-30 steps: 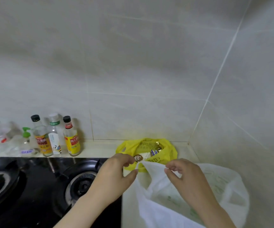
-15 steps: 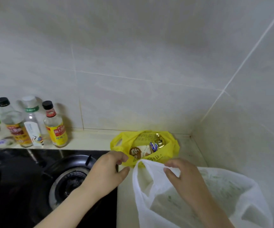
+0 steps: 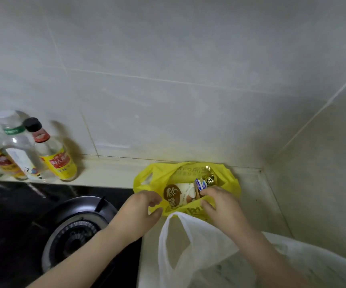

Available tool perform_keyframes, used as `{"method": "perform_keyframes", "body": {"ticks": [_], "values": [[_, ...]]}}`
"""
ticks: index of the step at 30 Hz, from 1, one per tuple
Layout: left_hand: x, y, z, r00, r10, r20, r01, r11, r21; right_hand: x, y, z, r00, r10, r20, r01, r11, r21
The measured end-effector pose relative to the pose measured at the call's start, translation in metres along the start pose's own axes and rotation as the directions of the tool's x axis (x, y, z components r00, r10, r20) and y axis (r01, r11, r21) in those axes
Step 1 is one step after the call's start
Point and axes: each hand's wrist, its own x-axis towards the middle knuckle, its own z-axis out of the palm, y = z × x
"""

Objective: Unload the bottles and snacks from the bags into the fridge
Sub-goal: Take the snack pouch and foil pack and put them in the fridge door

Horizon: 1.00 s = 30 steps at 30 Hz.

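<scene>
A yellow plastic bag (image 3: 228, 179) lies open on the counter in the wall corner. Inside it are a brown-and-white snack packet (image 3: 178, 193), a small blue-and-white packet (image 3: 200, 183) and a gold wrapper (image 3: 210, 177). My left hand (image 3: 142, 208) pinches the bag's near left edge between fingers and thumb. My right hand (image 3: 221, 203) grips the near rim, fingers reaching inside over the snacks. In front stands a white plastic bag (image 3: 188, 244), its handle loop upright and free of both hands; its contents are hidden.
A black gas hob with a round burner (image 3: 74, 231) lies to the left, under my left forearm. Several condiment bottles (image 3: 57, 156) stand against the tiled wall at the back left. Walls close off the back and right of the counter (image 3: 257, 204).
Both hands let go of the white bag's handles and moved forward to the yellow bag's near rim. The view tilted down and right.
</scene>
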Motion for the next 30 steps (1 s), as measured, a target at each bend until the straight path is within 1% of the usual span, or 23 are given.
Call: {"method": "perform_keyframes", "body": {"ticks": [2,7,9,11,14,16,19,23,25,30], "values": [[0.013,-0.002,0.011,0.999,0.006,0.033,-0.007,1.000,0.025,0.010,0.009,0.008,0.999,-0.027,0.035,0.028,0.999,-0.022],[0.050,0.002,0.037,0.995,0.033,0.098,-0.037,0.998,0.045,0.023,0.029,0.016,0.977,-0.135,0.165,0.165,0.969,-0.182],[0.065,0.004,0.045,0.992,0.023,0.127,-0.030,0.998,0.051,0.019,0.041,0.022,0.973,-0.136,0.187,0.173,0.966,-0.194],[0.077,0.001,0.054,0.987,0.011,0.161,-0.023,0.997,0.072,0.015,0.052,0.027,0.971,-0.115,0.212,0.155,0.970,-0.188],[0.091,-0.006,0.067,0.978,-0.028,0.205,0.002,0.992,0.126,0.007,0.055,0.028,0.973,-0.088,0.213,0.118,0.984,-0.133],[0.098,-0.008,0.073,0.975,-0.039,0.220,0.006,0.989,0.147,0.001,0.057,0.028,0.980,-0.077,0.183,0.097,0.990,-0.106],[0.107,-0.011,0.079,0.970,-0.049,0.237,0.006,0.984,0.178,-0.001,0.059,0.030,0.987,0.002,0.163,0.011,0.997,-0.078],[0.116,-0.017,0.085,0.953,-0.081,0.293,0.007,0.970,0.245,0.003,0.061,0.027,0.983,0.032,0.180,-0.008,0.991,-0.133],[0.120,-0.020,0.086,0.946,-0.093,0.312,0.010,0.966,0.259,0.009,0.059,0.024,0.984,0.044,0.171,-0.024,0.993,-0.117],[0.127,-0.021,0.088,0.951,-0.064,0.302,-0.035,0.950,0.309,0.023,0.058,0.022,0.992,0.055,0.113,-0.042,0.992,-0.118]]}}
